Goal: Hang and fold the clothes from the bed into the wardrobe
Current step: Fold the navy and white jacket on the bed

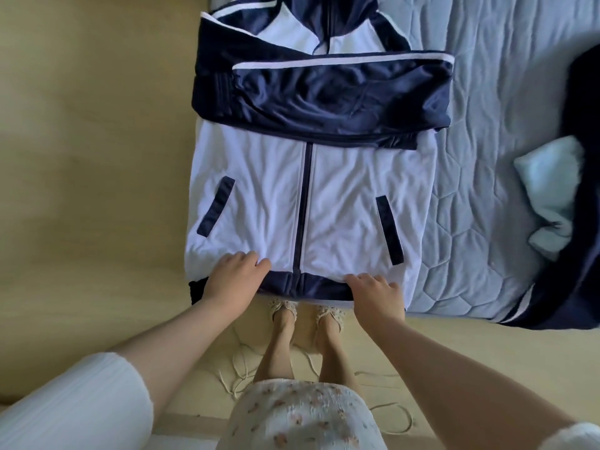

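Observation:
A white and navy zip jacket [341,196] lies flat, front up, on the corner of the bed [487,157]. Both navy sleeves are folded across its chest. Its navy hem band hangs at the bed's near edge. My left hand [232,280] grips the hem at the left, fingers curled over the white cloth. My right hand [378,295] grips the hem at the right of the zip in the same way.
A dark navy garment [578,196] with a pale blue cloth [552,190] on it lies at the bed's right edge. The floor [81,157] is tan wood. White cords [240,375] lie on the floor around my feet.

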Demonstrator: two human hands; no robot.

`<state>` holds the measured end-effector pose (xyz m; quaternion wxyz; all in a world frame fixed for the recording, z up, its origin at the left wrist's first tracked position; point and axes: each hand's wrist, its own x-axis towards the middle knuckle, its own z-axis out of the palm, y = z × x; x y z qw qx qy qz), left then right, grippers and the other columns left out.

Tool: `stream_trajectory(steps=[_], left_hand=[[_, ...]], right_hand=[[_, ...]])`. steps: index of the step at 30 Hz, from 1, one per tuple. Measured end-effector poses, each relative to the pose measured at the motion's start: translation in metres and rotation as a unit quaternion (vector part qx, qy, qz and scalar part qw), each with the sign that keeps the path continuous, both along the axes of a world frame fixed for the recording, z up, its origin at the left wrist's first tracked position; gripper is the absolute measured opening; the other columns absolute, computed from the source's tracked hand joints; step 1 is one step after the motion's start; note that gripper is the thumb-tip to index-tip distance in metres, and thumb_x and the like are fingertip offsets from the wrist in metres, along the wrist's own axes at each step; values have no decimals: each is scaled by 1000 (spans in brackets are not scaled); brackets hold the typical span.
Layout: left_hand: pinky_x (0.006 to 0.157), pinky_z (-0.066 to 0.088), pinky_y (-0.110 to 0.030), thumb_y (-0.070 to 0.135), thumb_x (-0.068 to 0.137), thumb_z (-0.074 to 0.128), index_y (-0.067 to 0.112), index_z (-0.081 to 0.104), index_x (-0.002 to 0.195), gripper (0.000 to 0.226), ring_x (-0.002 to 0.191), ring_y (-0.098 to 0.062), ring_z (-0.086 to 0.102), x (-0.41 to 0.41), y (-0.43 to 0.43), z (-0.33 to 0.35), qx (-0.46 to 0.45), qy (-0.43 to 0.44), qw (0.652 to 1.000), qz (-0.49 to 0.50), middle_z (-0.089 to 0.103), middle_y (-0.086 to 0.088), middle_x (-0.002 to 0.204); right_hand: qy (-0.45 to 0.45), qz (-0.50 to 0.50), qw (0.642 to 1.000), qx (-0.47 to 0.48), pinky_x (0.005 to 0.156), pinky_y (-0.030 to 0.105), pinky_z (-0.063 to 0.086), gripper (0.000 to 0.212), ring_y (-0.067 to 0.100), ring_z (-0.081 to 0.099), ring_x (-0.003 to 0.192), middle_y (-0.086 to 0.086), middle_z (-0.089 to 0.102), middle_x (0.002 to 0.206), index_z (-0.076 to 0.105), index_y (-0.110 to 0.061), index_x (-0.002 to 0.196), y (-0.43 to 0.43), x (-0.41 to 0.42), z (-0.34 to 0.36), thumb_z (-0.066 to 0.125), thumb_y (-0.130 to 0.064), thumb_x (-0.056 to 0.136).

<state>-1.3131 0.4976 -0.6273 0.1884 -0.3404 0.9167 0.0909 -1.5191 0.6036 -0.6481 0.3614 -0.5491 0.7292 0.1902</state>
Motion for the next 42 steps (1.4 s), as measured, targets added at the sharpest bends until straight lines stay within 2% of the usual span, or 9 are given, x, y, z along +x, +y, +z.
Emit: stream_trajectory(steps=[3,7,10,14,22,27,33,37,42], left_hand=[[35,31,-18,-11,20,77,7,61,61,47,38,-21,51,-7,-10,25,-14,-24,999,30,53,-5,52],[57,34,-33,-10,78,45,6,47,112,38,83,-28,58,3,-21,48,52,-58,992,102,53,-9,103],[58,34,-32,-5,83,41,11,45,110,31,85,-28,57,13,-24,60,123,-94,982,106,56,-5,102],[48,25,-27,5,87,41,19,44,93,16,64,-18,43,21,-32,81,256,-111,953,120,44,3,71],[51,29,-25,8,83,44,24,48,82,16,62,-11,45,40,-27,102,389,-156,904,87,48,5,72],[56,32,-28,11,82,45,26,43,79,15,72,-18,46,34,-54,108,334,-166,925,70,44,6,74],[47,24,-26,18,84,44,21,45,82,3,56,-11,38,-13,-113,127,199,-163,966,18,43,6,67],[47,22,-26,19,83,46,21,43,81,4,60,-17,42,-49,-158,144,119,-131,984,33,45,5,68],[59,28,-29,15,84,46,21,50,92,11,74,-25,50,-99,-227,163,-37,-56,993,94,63,-6,93]], right_hand=[[8,11,1000,25,80,33,32,38,25,50,106,1,57,106,51,-22,113,-11,-3,23,44,2,84],[13,9,998,59,76,31,28,37,24,51,103,0,61,104,53,-25,103,-23,-12,56,39,3,83],[14,7,998,66,74,31,29,38,24,53,98,0,62,101,53,-26,98,-23,-13,75,38,4,82],[-14,2,992,127,72,30,33,36,23,51,85,-1,55,87,54,-24,97,-17,-6,94,36,5,84],[-87,-7,966,245,72,30,40,30,20,51,81,-4,51,80,54,-23,90,8,14,120,33,-3,89],[-63,-33,974,217,67,29,40,32,20,54,81,-5,52,78,60,-24,99,-15,8,126,35,-5,89],[-11,-69,990,121,66,29,37,22,20,51,78,-3,53,88,55,-24,96,-61,-34,130,38,-13,89],[35,-95,995,-4,69,30,32,15,26,47,79,6,60,101,45,-19,100,-111,-71,144,36,-12,89],[76,-92,977,-179,74,34,29,21,32,55,98,11,62,107,43,-14,105,-189,-122,155,40,-5,87]])
